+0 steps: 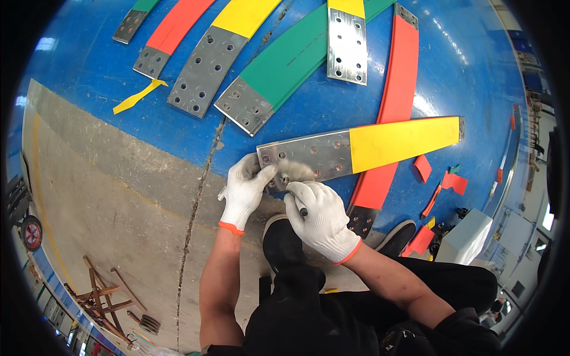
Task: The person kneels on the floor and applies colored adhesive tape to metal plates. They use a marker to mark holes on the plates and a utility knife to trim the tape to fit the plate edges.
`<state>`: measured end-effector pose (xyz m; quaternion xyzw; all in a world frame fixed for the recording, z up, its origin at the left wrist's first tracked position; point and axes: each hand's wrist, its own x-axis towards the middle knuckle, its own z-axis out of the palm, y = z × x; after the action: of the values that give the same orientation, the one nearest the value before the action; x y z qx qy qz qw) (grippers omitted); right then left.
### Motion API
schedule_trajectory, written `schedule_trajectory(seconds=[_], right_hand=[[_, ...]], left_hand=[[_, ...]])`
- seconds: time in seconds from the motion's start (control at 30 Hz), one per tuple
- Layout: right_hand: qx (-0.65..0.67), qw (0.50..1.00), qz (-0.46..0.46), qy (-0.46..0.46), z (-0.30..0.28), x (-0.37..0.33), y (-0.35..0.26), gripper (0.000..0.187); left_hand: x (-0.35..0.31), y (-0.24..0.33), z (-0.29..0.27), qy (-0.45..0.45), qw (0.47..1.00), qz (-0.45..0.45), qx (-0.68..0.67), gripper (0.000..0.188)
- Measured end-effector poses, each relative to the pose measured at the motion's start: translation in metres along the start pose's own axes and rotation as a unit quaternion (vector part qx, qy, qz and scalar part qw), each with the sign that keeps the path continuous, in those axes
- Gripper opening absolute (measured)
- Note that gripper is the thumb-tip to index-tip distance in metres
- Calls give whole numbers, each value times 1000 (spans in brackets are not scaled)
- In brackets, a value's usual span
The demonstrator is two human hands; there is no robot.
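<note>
A flat metal bar (pixel 306 155) with several bolt holes lies in front of me, its middle and right wrapped in a yellow sleeve (pixel 404 141). My left hand (pixel 244 187), in a white glove with an orange cuff, grips the bar's left end, thumb on top. My right hand (pixel 320 218), gloved the same way, is closed beside the bar's near edge. From its fist pokes the dark round end of a slim tool (pixel 303 211); the rest is hidden. A blurred tan patch (pixel 295 172) over the holes is too smeared to name.
Under the yellow bar crosses a red-sleeved bar (pixel 396 83). Beyond lie green (pixel 285 68), yellow (pixel 243 18) and red (pixel 178 26) sleeved bars on the blue floor (pixel 160 113). Red scraps (pixel 454 183) and a white box (pixel 466 237) are at right, a wooden frame (pixel 104 293) at lower left.
</note>
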<state>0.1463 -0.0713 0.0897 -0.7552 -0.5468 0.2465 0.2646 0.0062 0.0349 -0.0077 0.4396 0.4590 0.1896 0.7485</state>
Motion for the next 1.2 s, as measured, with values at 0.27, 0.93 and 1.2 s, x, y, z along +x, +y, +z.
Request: schedule_trajectory(seconds=[0.27,0.93,1.2], right_hand=[[123,991,43,28,2,-3,11,14],[130,984,-11,118,-14,9,76,25],[111,976,187,0,-50,53,46,22]], left_hand=[[-1,1,3,10,1000,0,12,29],[0,1,3,18,1000,-8,11,37],[-2,5,3,23,999,-23,20,35]])
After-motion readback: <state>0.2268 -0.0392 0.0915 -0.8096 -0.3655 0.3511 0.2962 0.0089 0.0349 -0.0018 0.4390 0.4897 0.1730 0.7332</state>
